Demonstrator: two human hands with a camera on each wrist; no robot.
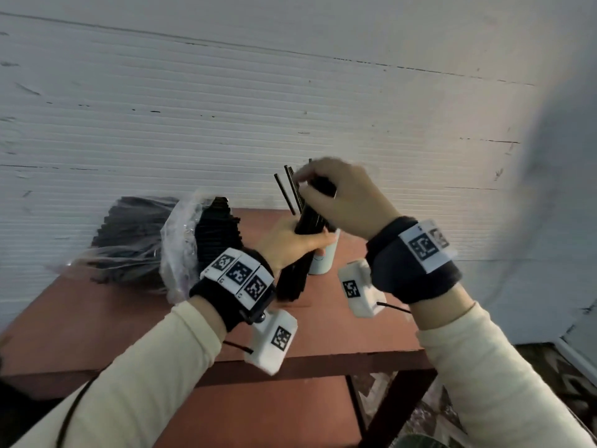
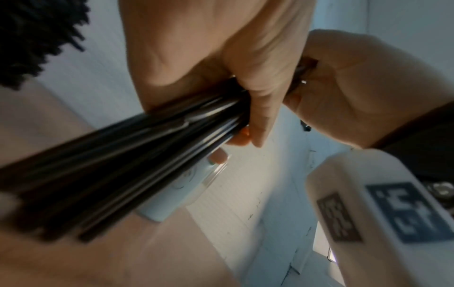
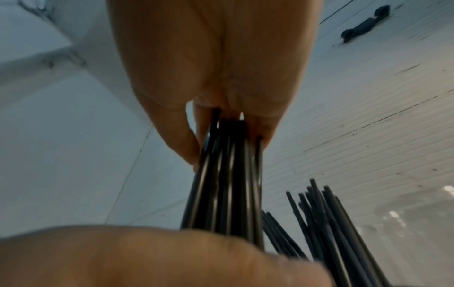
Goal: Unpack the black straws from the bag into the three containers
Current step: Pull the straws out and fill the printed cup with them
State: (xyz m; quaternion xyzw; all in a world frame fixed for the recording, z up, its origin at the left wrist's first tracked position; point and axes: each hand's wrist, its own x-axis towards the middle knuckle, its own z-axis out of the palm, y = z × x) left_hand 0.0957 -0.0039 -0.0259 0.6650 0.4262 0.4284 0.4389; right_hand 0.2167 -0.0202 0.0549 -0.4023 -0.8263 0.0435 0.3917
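Observation:
My left hand (image 1: 300,239) grips a thick bundle of black straws (image 1: 292,279) round its middle and holds it steeply tilted above the table. My right hand (image 1: 318,189) sits over the bundle's top end, thumb and fingers (image 3: 265,126) pinching the straw tips (image 3: 228,155). A few straws (image 1: 284,192) splay out to the left of that hand. Behind the bundle stands a pale blue container (image 1: 324,258), seen in the left wrist view as the container (image 2: 169,196). The clear plastic bag (image 1: 179,244) lies to the left with many black straws (image 1: 129,234) in it. No other container shows.
The red-brown table (image 1: 129,318) stands against a white ribbed wall (image 1: 290,108). Its front edge (image 1: 323,363) is near my wrists, with a lower shelf (image 1: 258,412) underneath. Patterned floor (image 1: 436,415) shows at the lower right.

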